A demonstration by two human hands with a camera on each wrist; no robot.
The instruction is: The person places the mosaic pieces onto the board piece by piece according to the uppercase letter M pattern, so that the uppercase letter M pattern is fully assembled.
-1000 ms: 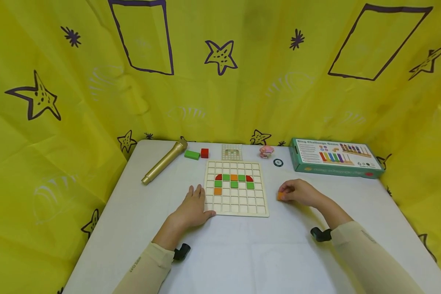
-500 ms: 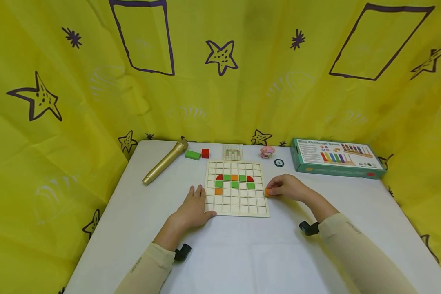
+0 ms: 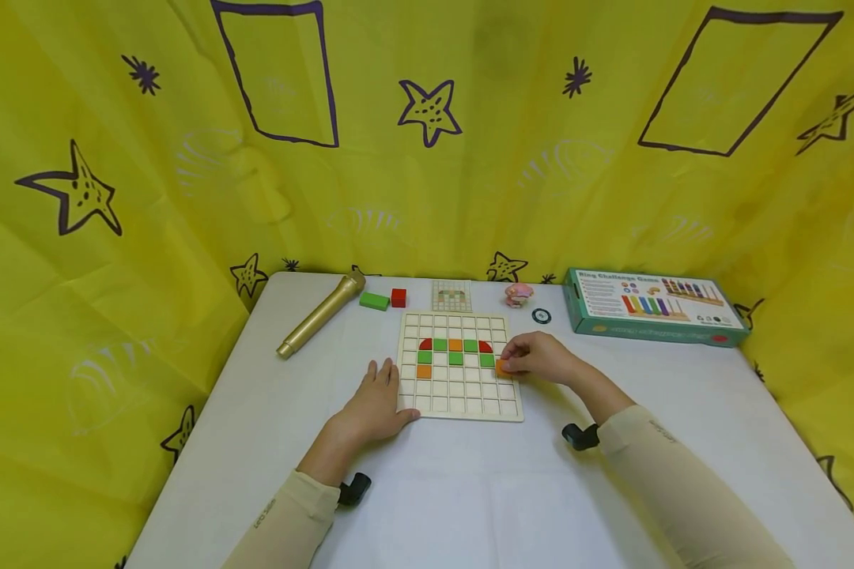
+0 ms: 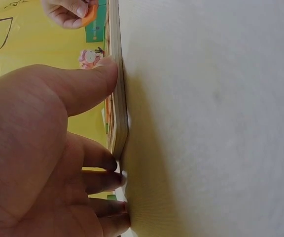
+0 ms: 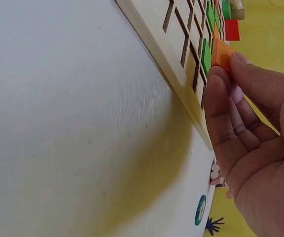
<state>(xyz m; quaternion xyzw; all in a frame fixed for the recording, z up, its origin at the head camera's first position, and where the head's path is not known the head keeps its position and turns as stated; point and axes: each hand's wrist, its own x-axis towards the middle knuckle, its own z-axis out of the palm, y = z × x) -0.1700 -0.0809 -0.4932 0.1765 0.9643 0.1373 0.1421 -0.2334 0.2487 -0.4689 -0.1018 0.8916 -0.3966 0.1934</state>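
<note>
A wooden grid board (image 3: 462,405) lies mid-table, holding green, orange and red tiles (image 3: 455,359) set in an arch-like pattern. My left hand (image 3: 375,407) rests at its near left corner, fingers stretched along the left side and thumb at the near edge. Between thumb and fingertips, my right hand (image 3: 541,357) pinches an orange square block (image 5: 223,54). In the head view that block overlaps the board's right side, just below a green tile. The right wrist view shows it tilted, close over the grid cells.
Behind the board stand a patterned card (image 3: 451,296), a red cube (image 3: 398,298) and a green block (image 3: 374,301). A gold microphone (image 3: 320,316) lies to the left. Toward the back right are a pink figurine (image 3: 519,295), a round token (image 3: 542,316) and a game box (image 3: 655,304).
My right hand has carried the orange block leftward from the table right of the board to over the board's right columns. My left hand stays at the board's corner.
</note>
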